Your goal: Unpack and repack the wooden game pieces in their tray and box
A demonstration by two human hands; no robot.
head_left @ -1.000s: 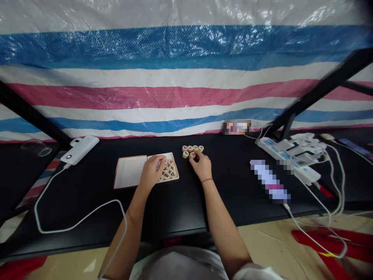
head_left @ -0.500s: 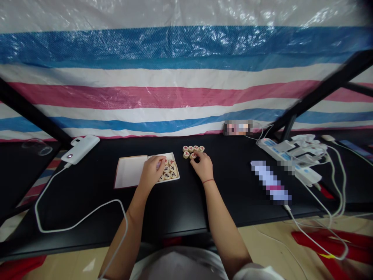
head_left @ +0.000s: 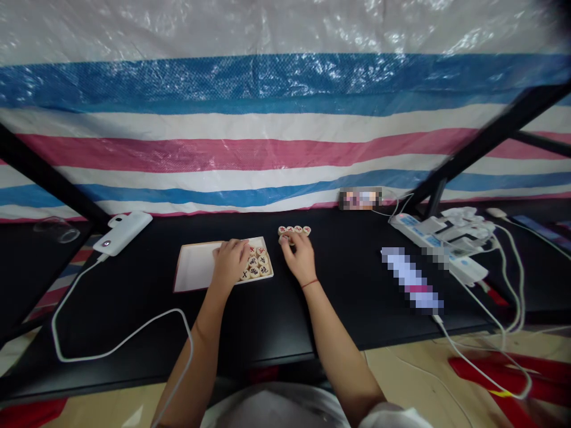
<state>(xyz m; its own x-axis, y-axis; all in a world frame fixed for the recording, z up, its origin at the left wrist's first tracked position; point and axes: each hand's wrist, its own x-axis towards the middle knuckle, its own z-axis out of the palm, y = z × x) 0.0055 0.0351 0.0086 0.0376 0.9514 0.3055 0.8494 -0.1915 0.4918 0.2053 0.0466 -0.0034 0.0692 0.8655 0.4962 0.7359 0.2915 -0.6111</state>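
My left hand [head_left: 229, 261] lies palm down over the left part of a shallow white box [head_left: 270, 270], with fingers somewhat spread and nothing visible in them. Inside the box, round xiangqi pieces [head_left: 254, 261] with black and red characters sit in rows; my hand covers some. To the right, my right hand [head_left: 300, 260] is at a small group of xiangqi pieces on the table. Its thumb and index finger close around a piece [head_left: 282, 239] in the nearer row, partly hidden by the fingers. A farther row of red-marked pieces [head_left: 298, 229] lies just beyond the fingertips.
The box's open lid [head_left: 194, 267] lies flat at left on the black table [head_left: 267, 327]. A white power bank [head_left: 127, 233] with a cable is farther left. At right are a blurred phone [head_left: 413, 279] and a power strip [head_left: 464, 267] with plugs. Striped sheeting hangs behind.
My left hand has gone from a pinch near the pieces to a more spread pose farther left over the box. My right hand has shifted slightly left along the nearer row.
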